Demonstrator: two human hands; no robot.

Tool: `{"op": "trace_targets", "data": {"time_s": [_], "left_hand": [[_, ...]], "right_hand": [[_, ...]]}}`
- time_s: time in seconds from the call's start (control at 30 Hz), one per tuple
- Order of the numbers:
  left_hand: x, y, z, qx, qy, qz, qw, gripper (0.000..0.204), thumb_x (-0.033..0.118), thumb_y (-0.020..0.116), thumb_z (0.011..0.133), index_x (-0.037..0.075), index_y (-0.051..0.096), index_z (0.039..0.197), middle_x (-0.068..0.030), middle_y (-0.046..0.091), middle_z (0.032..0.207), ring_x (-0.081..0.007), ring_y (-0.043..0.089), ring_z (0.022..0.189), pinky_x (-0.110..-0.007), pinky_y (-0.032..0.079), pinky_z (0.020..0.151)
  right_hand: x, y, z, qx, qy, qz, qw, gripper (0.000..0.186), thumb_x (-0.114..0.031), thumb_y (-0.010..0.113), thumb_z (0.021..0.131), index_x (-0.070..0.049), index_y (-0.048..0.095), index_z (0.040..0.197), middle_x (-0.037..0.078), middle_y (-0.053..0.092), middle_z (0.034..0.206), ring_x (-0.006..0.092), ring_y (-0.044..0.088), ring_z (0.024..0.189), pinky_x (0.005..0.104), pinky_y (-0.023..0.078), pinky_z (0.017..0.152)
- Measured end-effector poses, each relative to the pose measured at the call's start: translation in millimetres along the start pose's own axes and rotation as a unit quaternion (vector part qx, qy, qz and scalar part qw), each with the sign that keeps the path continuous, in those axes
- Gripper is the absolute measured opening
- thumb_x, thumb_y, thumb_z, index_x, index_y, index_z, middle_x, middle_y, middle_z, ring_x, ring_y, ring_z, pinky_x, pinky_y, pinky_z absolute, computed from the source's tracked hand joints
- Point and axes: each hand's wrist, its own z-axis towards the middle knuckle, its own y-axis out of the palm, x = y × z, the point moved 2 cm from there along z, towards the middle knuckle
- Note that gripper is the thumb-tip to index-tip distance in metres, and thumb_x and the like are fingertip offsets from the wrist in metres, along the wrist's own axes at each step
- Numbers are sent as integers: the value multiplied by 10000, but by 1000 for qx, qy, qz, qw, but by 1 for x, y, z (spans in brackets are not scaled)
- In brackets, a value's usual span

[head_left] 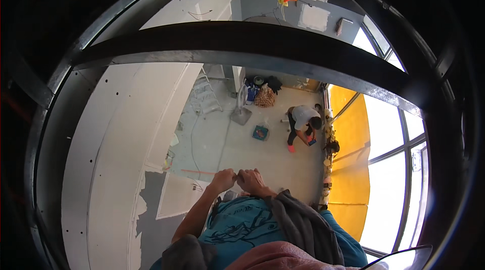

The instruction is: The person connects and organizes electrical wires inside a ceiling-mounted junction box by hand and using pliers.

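Note:
My left hand [224,180] and my right hand [251,180] meet in front of my chest, high above the floor. Both are closed, with the fingers curled in and the knuckles almost touching. Whatever they pinch between them, if anything, is too small or hidden to name. Below the hands is my blue printed shirt [247,224], with a grey garment [308,219] hanging over its right side.
Dark metal beams [242,42] cross close around me. Far below, a person [305,119] sits by the windows near a teal crate [260,133]. A stepladder [206,90] stands at the left; bags [264,96] lie behind. A yellow sheet [353,154] covers the lower windows.

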Motion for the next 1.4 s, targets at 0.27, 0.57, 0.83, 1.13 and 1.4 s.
{"op": "trace_targets", "data": {"time_s": [0.27,0.57,0.83,1.13,1.4], "left_hand": [[36,-17,13,3,40,36,999,173,146,568,886,31,692,849,-211,681,958,-411,681,926,-501,540,841],[46,-51,-59,-101,105,-52,988,237,242,618,851,24,711,852,-210,691,944,-376,687,909,-489,545,820],[-16,-129,-75,171,-81,-154,970,159,113,690,898,14,744,1009,-175,710,943,-325,680,868,-396,533,800],[15,-150,-124,330,6,-267,905,392,96,772,829,107,684,1211,-109,678,1063,-319,598,1076,-419,413,994],[18,-166,-169,289,-78,-222,928,347,46,748,864,89,703,1205,-110,673,1008,-271,666,921,-375,523,851]], "right_hand": [[18,2,-3,66,89,12,994,125,-211,622,887,-92,650,916,141,694,796,373,668,755,495,504,687],[248,-36,-31,65,437,-174,880,150,-228,584,903,-128,683,953,117,708,838,264,693,781,392,532,696],[-11,-154,33,-23,-11,200,980,174,-127,618,981,-58,713,1109,128,727,865,197,711,740,354,553,651],[-332,-326,71,157,-511,8,845,465,-149,750,852,-132,672,1310,50,699,1034,175,634,934,374,444,900],[-347,-391,84,344,-454,-186,801,265,-40,588,971,-79,687,1215,164,712,1085,317,731,908,366,589,752]]}}
